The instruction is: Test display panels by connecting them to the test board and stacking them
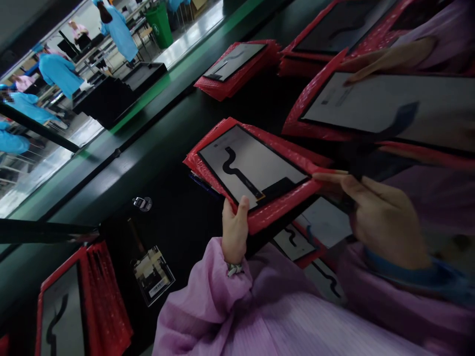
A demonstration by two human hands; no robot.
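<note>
A flat display panel [256,163] with a black frame and a wavy black ribbon cable [237,170] lies on red bubble-wrap bags [282,207] in front of me. My left hand [235,230] grips their near edge, thumb on top by the cable's end and the other fingers hidden beneath. At the panel's right corner is my right hand [386,225], blue band at the wrist. Its fingers are closed, with one stretched toward the corner. Blur and shadow hide what they pinch.
A co-worker's hand [389,59] rests on a larger panel [363,104] at right. More bagged panels [237,59] lie beyond, and a bagged stack [107,296] stands lower left. A circuit board [153,274] and small metal object [142,203] lie on the dark bench. Black trays [107,99] stand farther off.
</note>
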